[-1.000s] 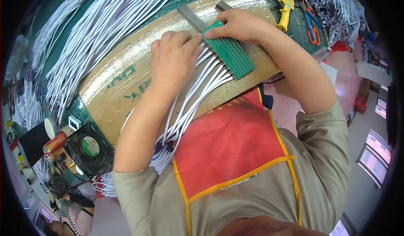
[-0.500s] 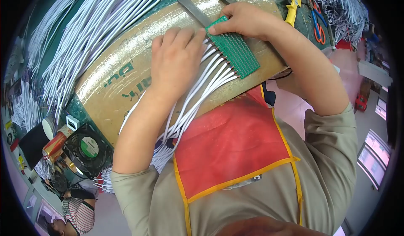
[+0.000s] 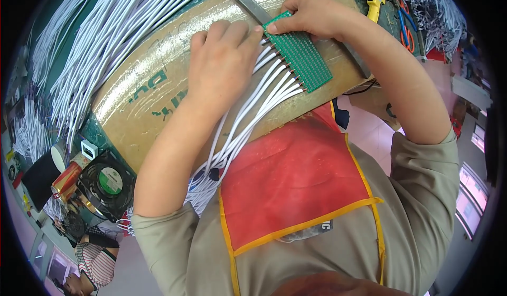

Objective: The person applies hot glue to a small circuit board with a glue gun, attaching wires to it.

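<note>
A green perforated circuit board [image 3: 303, 58] lies tilted on the tape-covered cardboard, over two grey metal bars [image 3: 248, 3]. My right hand [image 3: 317, 15] grips its far end, thumb on top and fingers beyond the edge. Several white wires [image 3: 259, 98] with dark reddish ends meet the board's left edge in a row and run down toward my apron. My left hand [image 3: 222, 58] is closed at the board's far left corner, fingers curled and thumb tip beside the edge. Whatever it pinches is hidden beneath the fingers.
Long bundles of white wire [image 3: 116, 37] spread over the far left. A black fan [image 3: 108, 182] stands by the cardboard's [image 3: 119, 132] left corner. A yellow glue gun [image 3: 374, 0] and orange-and-blue pliers [image 3: 405, 27] lie at far right. Another person [image 3: 95, 264] sits at lower left.
The view has shifted slightly. Both hands and the board sit a little farther up, the board also more to the right. A loose wire left of my left forearm is no longer visible.
</note>
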Demonstrator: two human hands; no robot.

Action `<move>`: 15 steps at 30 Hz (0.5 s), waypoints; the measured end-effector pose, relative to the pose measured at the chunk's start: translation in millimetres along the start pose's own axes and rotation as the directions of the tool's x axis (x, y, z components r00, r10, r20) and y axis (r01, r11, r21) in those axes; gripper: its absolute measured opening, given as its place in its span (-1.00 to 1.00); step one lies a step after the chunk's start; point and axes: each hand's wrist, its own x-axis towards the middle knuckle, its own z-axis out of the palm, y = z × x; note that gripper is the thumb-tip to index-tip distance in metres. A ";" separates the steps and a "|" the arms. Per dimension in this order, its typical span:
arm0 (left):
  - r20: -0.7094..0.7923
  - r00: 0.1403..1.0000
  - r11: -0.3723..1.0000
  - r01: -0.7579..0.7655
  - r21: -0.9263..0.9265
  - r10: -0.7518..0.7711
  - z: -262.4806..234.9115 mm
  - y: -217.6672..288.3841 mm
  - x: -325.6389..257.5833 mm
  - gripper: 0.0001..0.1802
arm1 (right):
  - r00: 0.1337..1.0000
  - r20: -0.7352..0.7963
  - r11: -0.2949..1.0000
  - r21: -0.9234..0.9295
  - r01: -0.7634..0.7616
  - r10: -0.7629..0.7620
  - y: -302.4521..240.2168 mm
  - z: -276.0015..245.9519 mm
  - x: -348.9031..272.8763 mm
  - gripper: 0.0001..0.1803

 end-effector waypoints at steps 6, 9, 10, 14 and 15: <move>0.082 0.996 0.999 0.038 0.020 -0.040 -3.7 2.4 -0.6 -0.65 | 0.999 -0.001 0.999 0.034 -0.036 0.036 -0.2 0.5 -1.7 -0.38; 0.082 0.994 0.997 0.074 0.006 -0.074 -6.0 4.6 -1.0 -0.64 | 0.999 -0.033 1.000 0.028 -0.003 0.004 -1.5 4.0 -3.3 -0.39; 0.069 0.995 0.997 0.070 0.012 -0.070 -5.2 4.0 -2.6 -0.64 | 0.998 -0.051 0.999 0.017 0.032 -0.031 -4.2 3.2 -4.2 -0.39; 0.013 0.994 0.992 0.113 -0.062 -0.113 -8.0 5.0 -5.5 -0.59 | 0.998 -0.029 0.983 0.175 0.054 -0.049 9.8 7.9 -7.8 -0.56; 0.070 0.981 0.975 0.190 -0.114 -0.183 -12.6 6.4 -3.2 -0.53 | 0.999 0.002 0.968 0.246 0.047 -0.049 11.9 9.3 -9.5 -0.66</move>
